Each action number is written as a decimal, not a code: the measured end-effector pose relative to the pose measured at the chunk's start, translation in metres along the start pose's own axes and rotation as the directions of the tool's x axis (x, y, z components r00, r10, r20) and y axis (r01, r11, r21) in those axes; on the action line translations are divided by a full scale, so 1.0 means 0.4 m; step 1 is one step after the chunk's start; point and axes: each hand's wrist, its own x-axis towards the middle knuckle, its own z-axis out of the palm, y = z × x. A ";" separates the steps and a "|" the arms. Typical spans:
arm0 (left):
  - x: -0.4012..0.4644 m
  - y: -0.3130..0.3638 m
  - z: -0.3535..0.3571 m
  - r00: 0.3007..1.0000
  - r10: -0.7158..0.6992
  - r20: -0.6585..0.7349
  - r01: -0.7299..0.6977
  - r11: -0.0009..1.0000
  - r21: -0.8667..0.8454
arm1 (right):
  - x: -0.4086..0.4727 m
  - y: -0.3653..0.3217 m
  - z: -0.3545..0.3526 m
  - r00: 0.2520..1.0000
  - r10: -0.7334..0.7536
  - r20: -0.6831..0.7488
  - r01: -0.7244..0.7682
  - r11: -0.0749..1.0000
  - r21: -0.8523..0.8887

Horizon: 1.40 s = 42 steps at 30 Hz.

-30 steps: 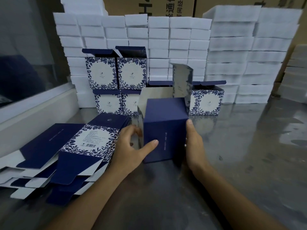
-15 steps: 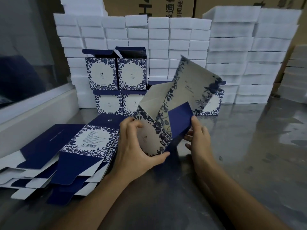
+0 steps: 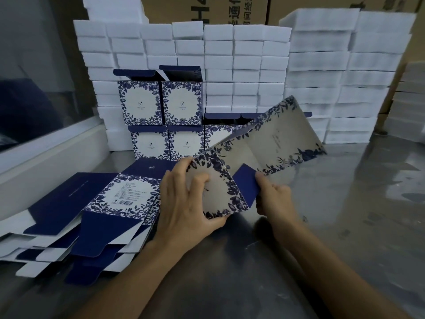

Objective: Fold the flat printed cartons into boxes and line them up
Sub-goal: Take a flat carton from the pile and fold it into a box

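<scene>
Far left, near edge: stack of flat cartons (image 3: 96,217) fanned on the metal table (image 3: 333,226). Behind, folded boxes (image 3: 161,118) lined up two rows high against white foam blocks (image 3: 248,65). Centre: left hand (image 3: 186,208) gripping the near end of a half-opened carton (image 3: 259,157), thumb underneath. Long axis tilted from near-left up to far-right. Right hand (image 3: 274,199) pinching its blue flap (image 3: 247,183).

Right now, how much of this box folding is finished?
Several folded boxes already stand stacked in two rows by the white foam blocks. One carton is mid-fold, held in the grip of the left hand and right hand. A pile of flat cartons on the left remains.
</scene>
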 end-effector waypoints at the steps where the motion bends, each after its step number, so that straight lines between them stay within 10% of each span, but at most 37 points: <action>1: 0.000 0.003 0.004 1.000 -0.007 0.004 0.007 1.000 0.026 | -0.004 0.001 0.009 1.000 0.009 0.025 -0.008 1.000 -0.027; 18: -0.003 -0.012 0.009 0.995 -0.094 -0.041 0.097 0.993 0.062 | -0.047 0.006 0.055 0.980 -0.081 0.184 0.088 0.996 -0.030; 24: 0.000 -0.010 0.011 0.978 -0.191 -0.086 0.158 0.942 -0.298 | -0.046 -0.004 0.047 0.994 -0.092 0.064 0.085 0.991 0.108; 32: -0.007 0.002 0.034 0.906 -0.351 0.236 0.390 0.476 -0.788 | -0.017 -0.005 0.034 0.994 -0.106 0.013 0.101 0.968 0.228; 36: 0.006 -0.004 0.039 0.738 -0.524 0.425 0.567 0.139 -0.812 | -0.020 -0.017 0.027 0.985 -0.169 0.034 0.157 0.963 0.218; 42: 0.007 -0.013 0.023 0.647 -0.547 0.531 0.582 -0.095 -0.807 | -0.048 -0.025 0.030 0.919 -0.389 0.058 0.375 0.911 0.171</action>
